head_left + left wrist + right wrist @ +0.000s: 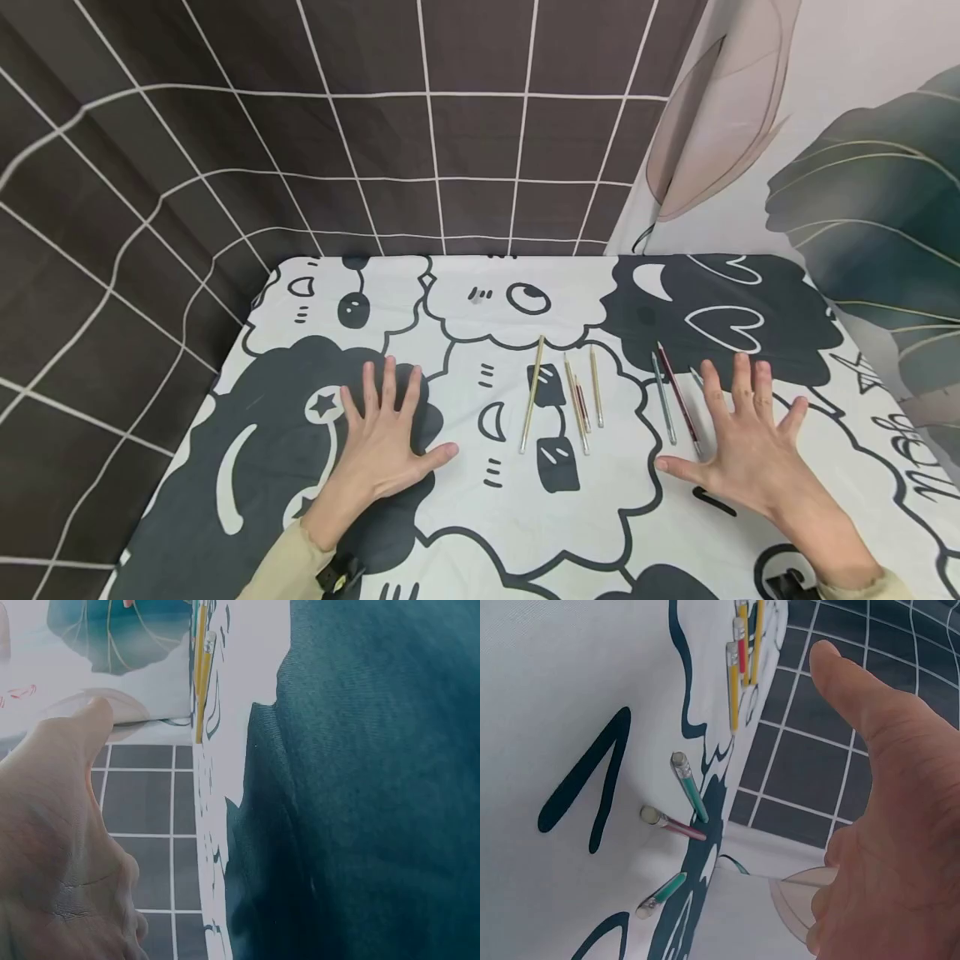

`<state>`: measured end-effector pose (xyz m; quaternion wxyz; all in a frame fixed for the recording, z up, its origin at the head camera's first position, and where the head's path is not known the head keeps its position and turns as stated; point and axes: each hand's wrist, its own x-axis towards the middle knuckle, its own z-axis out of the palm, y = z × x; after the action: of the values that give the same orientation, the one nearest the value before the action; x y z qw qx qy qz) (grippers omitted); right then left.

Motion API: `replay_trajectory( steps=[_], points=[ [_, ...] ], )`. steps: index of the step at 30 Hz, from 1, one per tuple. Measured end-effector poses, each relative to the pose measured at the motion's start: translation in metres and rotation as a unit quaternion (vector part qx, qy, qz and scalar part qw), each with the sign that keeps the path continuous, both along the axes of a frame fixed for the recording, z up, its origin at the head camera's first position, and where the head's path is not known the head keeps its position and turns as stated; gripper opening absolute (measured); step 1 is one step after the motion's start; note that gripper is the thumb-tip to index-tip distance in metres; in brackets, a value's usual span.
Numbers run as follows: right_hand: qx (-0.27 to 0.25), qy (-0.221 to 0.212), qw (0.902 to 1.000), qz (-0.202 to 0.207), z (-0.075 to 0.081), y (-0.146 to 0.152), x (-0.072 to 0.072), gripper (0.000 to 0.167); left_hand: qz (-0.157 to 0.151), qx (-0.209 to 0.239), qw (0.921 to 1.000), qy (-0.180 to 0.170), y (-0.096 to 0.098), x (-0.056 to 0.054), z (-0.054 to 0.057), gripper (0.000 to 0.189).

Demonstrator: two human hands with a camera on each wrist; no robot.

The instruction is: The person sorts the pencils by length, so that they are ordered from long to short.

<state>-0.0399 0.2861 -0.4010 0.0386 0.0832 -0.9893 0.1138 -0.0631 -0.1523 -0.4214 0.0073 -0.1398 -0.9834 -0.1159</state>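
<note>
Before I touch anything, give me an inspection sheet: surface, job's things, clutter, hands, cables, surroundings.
Surface: black-and-white printed cloth.
Job's things: seven pencils, lying in two groups, four and three.
Clutter: nothing seen.
Left hand: fingers spread, holding nothing.
Right hand: fingers spread, holding nothing, nearest the group of three.
Cables: nothing seen.
Surroundings: grid backdrop behind and at left; leaf-print backdrop at right.

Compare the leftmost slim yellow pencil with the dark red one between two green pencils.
The slim yellow pencil is golden, the dark red pencil deep red. In the head view, the yellow pencil's far end leans right, the red pencil's left. The red pencil lies nearer the right hand than the yellow pencil. Both lie on the black-and-white printed cloth.
</note>
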Motion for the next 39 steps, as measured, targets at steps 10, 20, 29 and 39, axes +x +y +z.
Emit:
replay_trajectory(
  steps=[10,20,29,39],
  points=[
    [-0.02,0.016,0.9996,0.011,-0.001,0.002,-0.003,0.126,0.0,0.037,0.9993,0.01,0.013,-0.005,-0.001,0.107],
    [-0.048,0.136,0.9892,0.027,-0.001,0.001,-0.005,0.075,-0.013,0.112,0.991,0.072,0.034,-0.014,0.002,0.091],
    [-0.083,0.142,0.9863,0.017,0.002,0.003,-0.008,0.054,-0.01,0.162,0.9813,0.104,0.05,-0.019,0.0,0.052],
    [-0.106,0.11,0.9883,0.008,-0.003,0.002,-0.008,0.055,0.012,0.277,0.9606,0.025,0.061,-0.03,-0.004,0.041]
  ],
)
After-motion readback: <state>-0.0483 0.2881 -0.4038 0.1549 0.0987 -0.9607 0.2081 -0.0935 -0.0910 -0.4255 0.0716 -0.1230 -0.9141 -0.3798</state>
